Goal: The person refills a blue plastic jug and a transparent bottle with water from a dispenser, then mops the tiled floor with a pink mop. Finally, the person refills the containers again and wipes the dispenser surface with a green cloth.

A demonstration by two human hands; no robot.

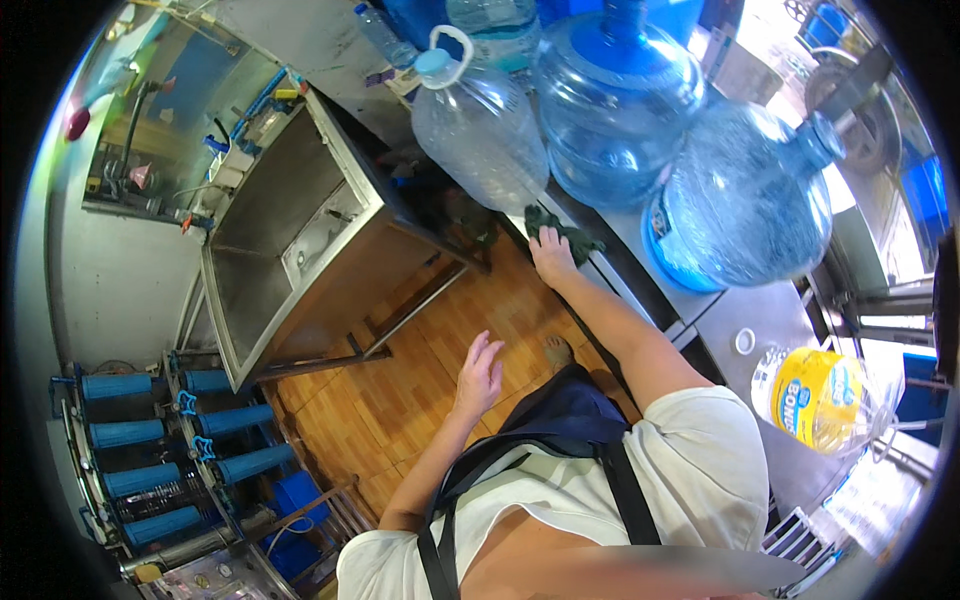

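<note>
My right hand [552, 260] reaches to the edge of the metal counter [730, 318], its fingers on a crumpled dark green cloth [582, 246]. Over the tiled floor, my left hand [480, 376] hangs with its fingers apart and nothing in it. Just beyond the cloth stands a clear jug [478, 135] with a light blue cap and a white handle loop. A large blue water bottle [618, 130] is beside it. Closer on the right is another big blue bottle [745, 200], its neck pointing outward.
A deep metal sink [268, 215] on legs is at the left. Below it are racks with blue rollers [126, 434]. On the counter at right are a yellow-labelled clear jug [822, 392] and a small white ring [744, 341]. More bottles crowd the far end.
</note>
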